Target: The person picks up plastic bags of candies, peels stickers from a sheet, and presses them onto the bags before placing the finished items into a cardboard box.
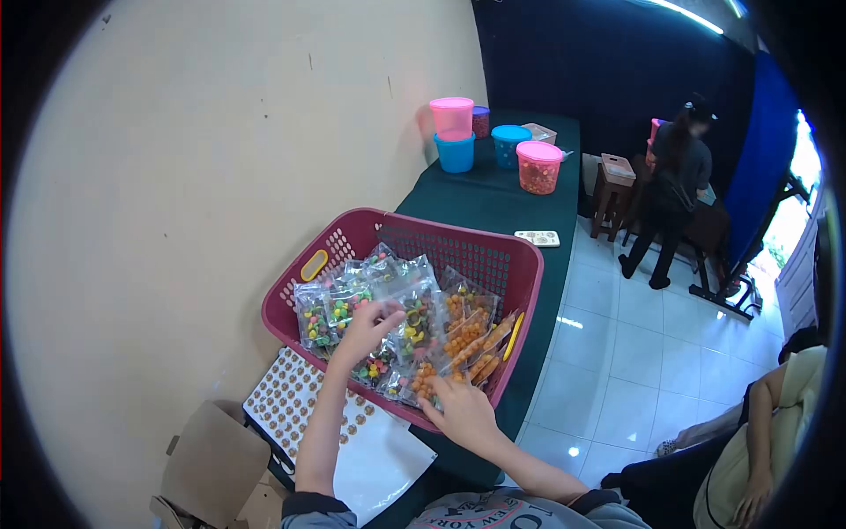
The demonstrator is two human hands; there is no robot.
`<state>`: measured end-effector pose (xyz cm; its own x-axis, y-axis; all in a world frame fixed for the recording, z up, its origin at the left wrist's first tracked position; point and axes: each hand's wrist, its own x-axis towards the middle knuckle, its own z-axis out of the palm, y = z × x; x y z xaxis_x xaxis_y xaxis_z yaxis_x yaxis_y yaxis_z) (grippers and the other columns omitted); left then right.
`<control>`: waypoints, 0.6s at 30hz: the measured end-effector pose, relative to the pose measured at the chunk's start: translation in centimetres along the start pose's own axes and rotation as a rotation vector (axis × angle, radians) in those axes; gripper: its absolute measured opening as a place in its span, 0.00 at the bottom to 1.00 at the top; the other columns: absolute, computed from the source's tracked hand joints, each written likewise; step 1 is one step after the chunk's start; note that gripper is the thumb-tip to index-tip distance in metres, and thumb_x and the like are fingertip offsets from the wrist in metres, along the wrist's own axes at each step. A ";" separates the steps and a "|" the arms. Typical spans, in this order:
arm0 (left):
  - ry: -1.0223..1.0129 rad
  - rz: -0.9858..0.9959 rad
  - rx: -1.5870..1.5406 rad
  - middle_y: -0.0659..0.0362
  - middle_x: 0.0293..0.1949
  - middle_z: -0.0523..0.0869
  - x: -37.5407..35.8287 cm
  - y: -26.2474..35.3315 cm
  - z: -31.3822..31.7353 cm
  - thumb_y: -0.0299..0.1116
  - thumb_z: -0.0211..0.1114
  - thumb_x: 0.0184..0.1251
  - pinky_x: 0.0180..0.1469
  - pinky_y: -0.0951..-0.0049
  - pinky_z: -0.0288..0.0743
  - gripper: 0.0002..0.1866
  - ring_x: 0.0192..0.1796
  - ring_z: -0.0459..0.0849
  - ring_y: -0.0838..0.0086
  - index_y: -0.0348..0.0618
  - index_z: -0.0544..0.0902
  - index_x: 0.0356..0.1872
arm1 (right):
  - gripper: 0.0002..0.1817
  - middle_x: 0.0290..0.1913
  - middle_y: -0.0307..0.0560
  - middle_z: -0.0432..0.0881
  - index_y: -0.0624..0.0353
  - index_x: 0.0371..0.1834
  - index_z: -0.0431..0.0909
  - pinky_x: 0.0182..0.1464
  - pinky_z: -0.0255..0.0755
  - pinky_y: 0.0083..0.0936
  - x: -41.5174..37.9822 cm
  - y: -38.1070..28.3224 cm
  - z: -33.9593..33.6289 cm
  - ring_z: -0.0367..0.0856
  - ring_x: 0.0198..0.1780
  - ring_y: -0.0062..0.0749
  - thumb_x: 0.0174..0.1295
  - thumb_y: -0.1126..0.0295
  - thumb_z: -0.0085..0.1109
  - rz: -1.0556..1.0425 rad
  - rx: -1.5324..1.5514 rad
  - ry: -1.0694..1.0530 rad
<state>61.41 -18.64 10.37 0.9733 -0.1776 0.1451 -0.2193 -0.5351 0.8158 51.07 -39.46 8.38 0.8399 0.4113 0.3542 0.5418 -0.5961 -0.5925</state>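
Note:
A maroon laundry basket [352,220] holds many clear plastic packets. On its left side lie packets of multicoloured candies [339,309]; on its right side are packets of orange round snacks [467,331]. My left hand [368,331] is over the middle of the basket, its fingers closed on the upper part of a clear candy packet [412,326]. At the basket's near side, my right hand [460,410] has thumb and fingers closed on the edge of an orange snack packet [425,379]. The fingertips of both hands are partly hidden.
The basket stands on a green-covered table [493,207] along the wall. Pink-lidded [538,167] and blue-lidded tubs [509,145] stand at the far end. Sticker sheets [286,392] lie nearer, beside a cardboard box [216,450]. One person [679,185] stands beyond; another [767,441] sits at right.

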 end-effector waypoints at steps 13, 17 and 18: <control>0.729 -0.161 -0.920 0.63 0.28 0.76 -18.5 1.2 6.4 0.28 0.56 0.63 0.31 0.84 0.67 0.05 0.28 0.72 0.83 0.38 0.75 0.36 | 0.21 0.39 0.49 0.77 0.64 0.49 0.68 0.29 0.71 0.18 -0.3 -0.5 -1.4 0.78 0.32 0.22 0.52 0.71 0.61 0.075 0.749 -0.246; 0.826 -0.261 -1.287 0.62 0.32 0.77 -21.4 1.2 9.6 0.33 0.53 0.66 0.36 0.82 0.71 0.08 0.36 0.76 0.82 0.40 0.74 0.41 | 0.16 0.29 0.41 0.79 0.63 0.45 0.73 0.25 0.67 0.12 -2.2 -3.4 -0.4 0.76 0.25 0.15 0.53 0.73 0.60 0.045 0.798 -0.264; 0.846 -0.256 -1.305 0.62 0.34 0.78 -21.7 2.2 9.4 0.33 0.52 0.66 0.38 0.81 0.71 0.09 0.38 0.76 0.81 0.40 0.73 0.42 | 0.16 0.31 0.42 0.78 0.63 0.45 0.73 0.25 0.67 0.12 -2.5 -4.0 -0.4 0.77 0.29 0.15 0.53 0.73 0.60 -0.022 0.678 -0.326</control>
<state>39.14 -23.74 3.75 0.8262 0.5361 -0.1730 -0.2776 0.6548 0.7030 46.79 -38.42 10.15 0.7199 0.6641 0.2019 0.3312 -0.0730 -0.9407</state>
